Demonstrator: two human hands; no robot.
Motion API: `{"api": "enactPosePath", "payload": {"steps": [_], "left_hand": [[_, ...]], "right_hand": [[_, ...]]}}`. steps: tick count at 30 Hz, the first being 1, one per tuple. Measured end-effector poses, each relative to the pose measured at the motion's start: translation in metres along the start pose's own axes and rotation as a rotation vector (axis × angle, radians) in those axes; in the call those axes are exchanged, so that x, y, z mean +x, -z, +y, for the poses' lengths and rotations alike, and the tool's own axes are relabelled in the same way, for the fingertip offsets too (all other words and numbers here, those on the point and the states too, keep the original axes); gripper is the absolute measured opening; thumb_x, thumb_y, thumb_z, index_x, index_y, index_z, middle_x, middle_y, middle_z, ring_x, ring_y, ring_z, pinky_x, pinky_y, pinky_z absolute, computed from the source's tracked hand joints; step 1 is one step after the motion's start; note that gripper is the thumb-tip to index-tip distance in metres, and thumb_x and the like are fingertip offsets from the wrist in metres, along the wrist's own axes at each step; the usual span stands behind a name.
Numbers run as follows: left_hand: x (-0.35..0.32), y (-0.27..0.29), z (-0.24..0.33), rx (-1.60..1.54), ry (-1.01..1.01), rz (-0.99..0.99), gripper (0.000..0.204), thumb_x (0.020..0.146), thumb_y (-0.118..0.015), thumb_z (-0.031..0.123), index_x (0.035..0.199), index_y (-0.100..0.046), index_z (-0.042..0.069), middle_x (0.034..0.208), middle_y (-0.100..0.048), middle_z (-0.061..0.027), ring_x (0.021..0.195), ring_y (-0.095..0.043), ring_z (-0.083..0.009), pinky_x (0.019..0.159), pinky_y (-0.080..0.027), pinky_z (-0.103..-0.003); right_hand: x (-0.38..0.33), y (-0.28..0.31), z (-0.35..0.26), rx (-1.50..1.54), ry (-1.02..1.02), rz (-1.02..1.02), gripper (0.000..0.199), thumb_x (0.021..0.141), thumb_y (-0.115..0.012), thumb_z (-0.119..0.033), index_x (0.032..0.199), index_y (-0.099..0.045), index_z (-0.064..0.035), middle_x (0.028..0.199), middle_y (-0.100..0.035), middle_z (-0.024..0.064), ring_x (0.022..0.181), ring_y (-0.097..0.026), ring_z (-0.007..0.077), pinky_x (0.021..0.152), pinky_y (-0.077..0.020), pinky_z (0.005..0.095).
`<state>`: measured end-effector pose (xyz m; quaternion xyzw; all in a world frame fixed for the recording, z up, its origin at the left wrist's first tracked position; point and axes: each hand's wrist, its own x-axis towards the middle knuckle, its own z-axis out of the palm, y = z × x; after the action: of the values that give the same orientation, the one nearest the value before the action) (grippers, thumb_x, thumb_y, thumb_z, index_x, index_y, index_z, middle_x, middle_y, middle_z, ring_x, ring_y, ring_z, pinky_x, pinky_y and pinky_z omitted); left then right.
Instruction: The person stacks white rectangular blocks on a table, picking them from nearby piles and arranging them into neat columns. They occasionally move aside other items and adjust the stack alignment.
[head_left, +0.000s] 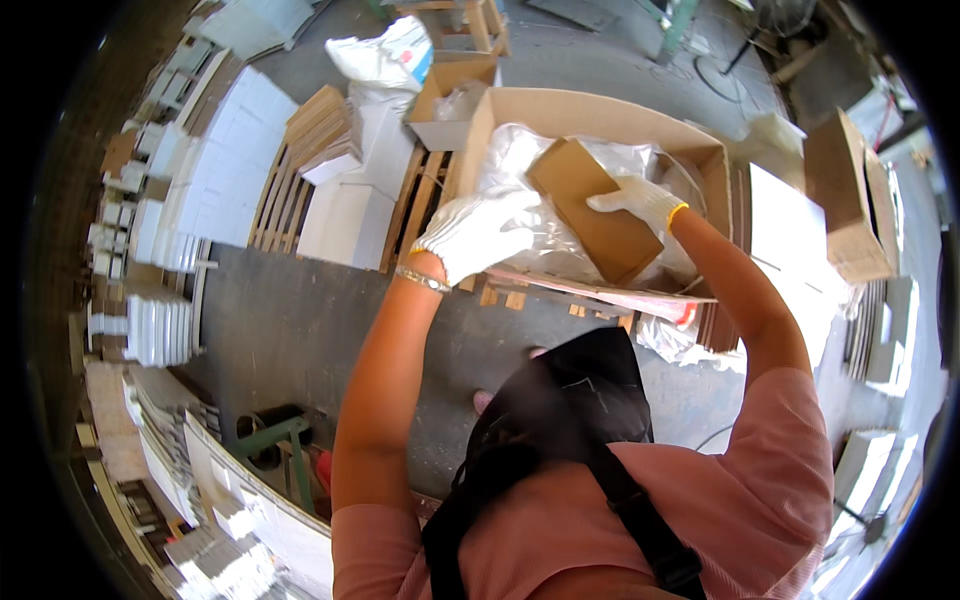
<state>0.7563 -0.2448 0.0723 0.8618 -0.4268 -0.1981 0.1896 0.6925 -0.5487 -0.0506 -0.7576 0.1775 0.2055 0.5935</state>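
Note:
My left hand point(476, 236), in a white knitted glove, reaches over the near left side of a large open cardboard box point(640, 108). Its fingers are stretched out and apart, with nothing seen in them. In a matching glove with a yellow cuff, my right hand point(642, 199) grips the right edge of a flat brown cardboard piece point(592, 212), thumb on top. The piece lies tilted over clear plastic sheeting point(514, 150) inside the box. My right fingers under the piece are hidden.
Behind the box stand a smaller open carton point(455, 132) and a white sack point(378, 60). Stacked brown cardboard point(322, 130) and a white box point(348, 220) sit on a wooden pallet point(272, 212) at left. A tall brown carton point(848, 195) stands at right.

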Motion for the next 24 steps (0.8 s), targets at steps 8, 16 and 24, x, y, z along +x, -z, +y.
{"api": "enactPosePath", "payload": {"steps": [8, 16, 24], "left_hand": [[-0.257, -0.089, 0.011, -0.291, 0.162, 0.49, 0.037, 0.088, -0.059, 0.032, 0.119, -0.065, 0.014, 0.119, -0.064, -0.0136, 0.106, -0.062, -0.0351, 0.09, -0.05, -0.043], [-0.451, -0.254, 0.093, -0.512, 0.874, 0.776, 0.045, 0.082, -0.059, 0.031, 0.121, -0.068, 0.011, 0.116, -0.067, -0.0158, 0.106, -0.064, -0.0345, 0.092, -0.05, -0.044], [-0.634, -0.364, 0.191, -0.463, 1.493, 1.168, 0.046, 0.089, -0.059, 0.031, 0.129, -0.062, 0.01, 0.13, -0.061, -0.0161, 0.116, -0.06, -0.0336, 0.101, -0.046, -0.039]], "right_hand": [[-0.043, -0.047, 0.069, -0.73, 0.346, -0.015, 0.061, 0.09, -0.065, -0.048, 0.111, -0.066, 0.0094, 0.088, -0.07, 0.0258, 0.077, -0.068, 0.0348, 0.069, -0.0535, 0.0419], [-0.063, 0.003, 0.029, -1.767, 0.334, 0.088, 0.054, 0.093, -0.059, -0.047, 0.105, -0.065, 0.0046, 0.086, -0.068, 0.0221, 0.083, -0.065, 0.0379, 0.078, -0.0505, 0.0463], [-0.205, -0.241, -0.156, -1.374, 0.763, -0.028, 0.055, 0.094, -0.055, -0.051, 0.112, -0.068, -0.0003, 0.11, -0.066, 0.0244, 0.104, -0.061, 0.0417, 0.093, -0.0446, 0.0473]]}}
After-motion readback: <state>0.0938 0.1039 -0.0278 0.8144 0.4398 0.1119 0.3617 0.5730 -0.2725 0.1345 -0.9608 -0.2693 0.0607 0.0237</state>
